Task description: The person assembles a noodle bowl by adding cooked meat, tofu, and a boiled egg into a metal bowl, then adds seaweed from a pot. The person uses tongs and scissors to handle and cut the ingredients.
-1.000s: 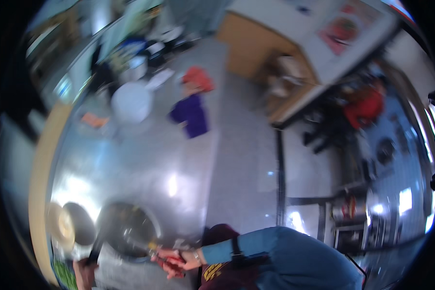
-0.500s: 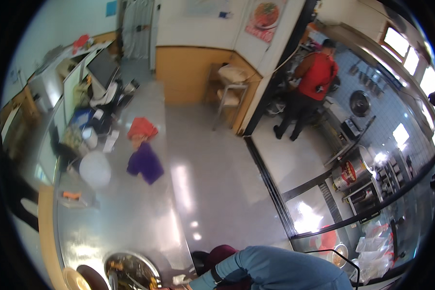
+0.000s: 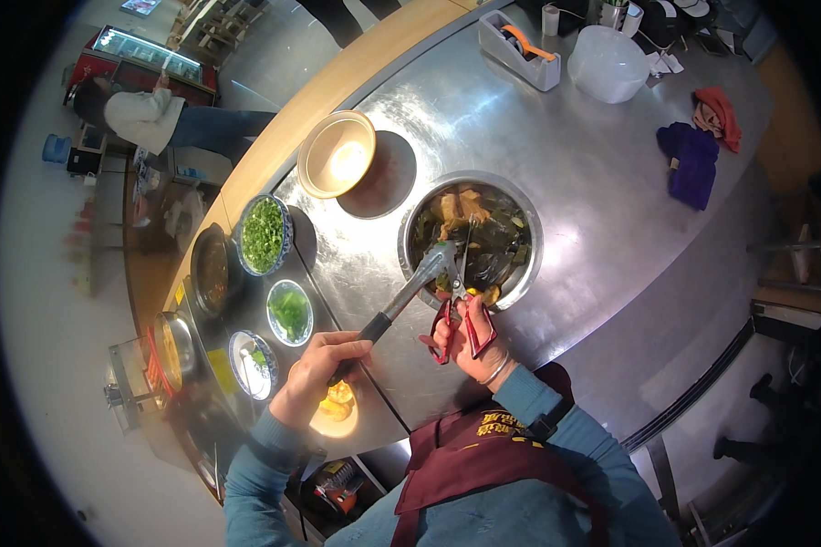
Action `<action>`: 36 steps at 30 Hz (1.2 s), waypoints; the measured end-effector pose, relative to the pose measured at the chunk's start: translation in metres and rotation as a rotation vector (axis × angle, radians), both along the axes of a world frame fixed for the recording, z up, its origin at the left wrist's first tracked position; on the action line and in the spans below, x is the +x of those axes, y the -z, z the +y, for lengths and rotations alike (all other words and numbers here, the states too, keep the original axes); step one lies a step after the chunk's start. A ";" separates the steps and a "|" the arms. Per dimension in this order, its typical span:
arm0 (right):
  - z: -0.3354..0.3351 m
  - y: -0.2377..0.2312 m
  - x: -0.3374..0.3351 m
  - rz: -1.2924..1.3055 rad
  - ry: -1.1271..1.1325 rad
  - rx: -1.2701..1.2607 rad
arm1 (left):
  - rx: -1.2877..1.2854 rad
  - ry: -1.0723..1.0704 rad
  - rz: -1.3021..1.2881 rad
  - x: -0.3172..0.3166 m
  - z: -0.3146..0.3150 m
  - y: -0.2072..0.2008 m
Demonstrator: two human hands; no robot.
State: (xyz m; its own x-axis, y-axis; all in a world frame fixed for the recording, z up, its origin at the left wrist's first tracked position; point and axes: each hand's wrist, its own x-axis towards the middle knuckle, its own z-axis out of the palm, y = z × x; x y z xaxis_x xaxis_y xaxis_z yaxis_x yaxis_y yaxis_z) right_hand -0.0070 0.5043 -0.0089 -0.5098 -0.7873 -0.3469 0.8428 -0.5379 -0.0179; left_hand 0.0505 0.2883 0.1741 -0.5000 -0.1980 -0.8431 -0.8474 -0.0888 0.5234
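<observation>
My left hand point(image 3: 321, 366) grips the black handle of metal tongs point(image 3: 409, 290), whose tips reach into a steel bowl point(image 3: 525, 270) of dark greens and pale food pieces. My right hand point(image 3: 470, 345) holds red-handled scissors point(image 3: 459, 305) with the blades pointing into the same bowl, beside the tong tips. The bowl sits on a steel counter point(image 3: 538, 137) right in front of me.
An empty tan bowl point(image 3: 337, 153) stands beyond the tongs. Small bowls of chopped greens point(image 3: 264, 234) and condiments point(image 3: 289, 311) line the counter's left edge. Farther off lie a tape dispenser point(image 3: 518, 51), a white container point(image 3: 607, 62), purple point(image 3: 689, 164) and orange point(image 3: 719, 111) cloths. A person point(image 3: 146, 117) stands behind the counter.
The view has swung from the floor and far counter down onto the steel bowl. Both hands, with tongs and scissors, now sit near the picture's middle.
</observation>
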 end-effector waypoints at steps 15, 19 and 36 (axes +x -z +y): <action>0.059 -0.025 0.003 -0.012 -0.172 0.125 | -0.505 0.450 0.039 -0.062 -0.026 0.024; 0.068 -0.027 -0.007 -0.080 -0.242 0.053 | -0.521 0.450 0.060 -0.094 -0.023 0.038; 0.027 -0.009 -0.036 0.065 -0.233 0.217 | -0.319 0.226 0.025 -0.034 -0.022 0.003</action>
State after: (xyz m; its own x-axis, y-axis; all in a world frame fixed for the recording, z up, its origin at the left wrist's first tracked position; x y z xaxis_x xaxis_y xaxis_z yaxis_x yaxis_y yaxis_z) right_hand -0.0432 0.5315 0.0000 -0.3505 -0.7969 -0.4921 0.9364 -0.3080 -0.1683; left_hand 0.0165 0.2662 0.1715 -0.5808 -0.3306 -0.7438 -0.8135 0.2690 0.5156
